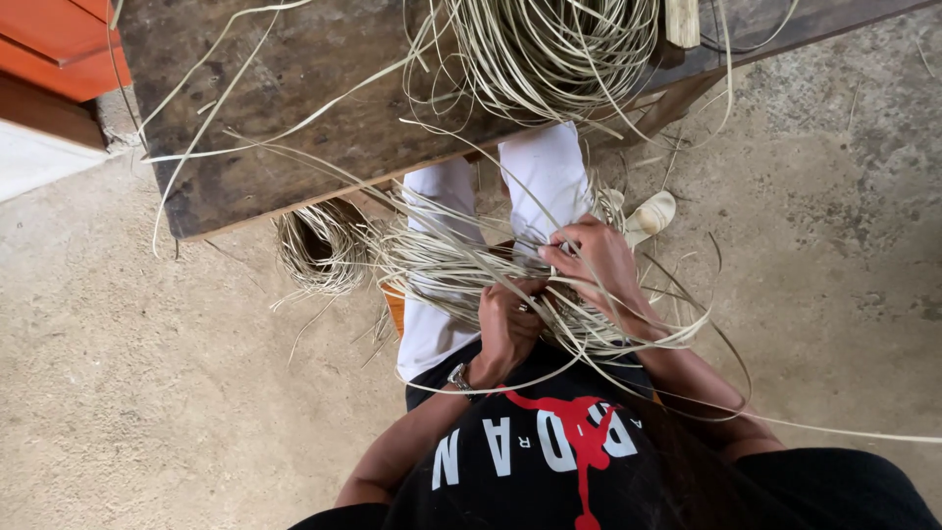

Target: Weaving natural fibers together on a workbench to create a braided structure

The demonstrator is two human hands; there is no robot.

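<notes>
Left hand sat in lap, fingers clenched around bunch of pale rattan strips, wristwatch on that wrist. Right hand just beside it, fingers pinching same strips from above. Strips fanned out over white trousers. Bigger coil lay on dark wooden desk, small coil under its edge.

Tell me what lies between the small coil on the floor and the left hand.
In the head view, a fan of loose pale strips spans from the small coil to the left hand, crossing the white trouser leg.
</notes>
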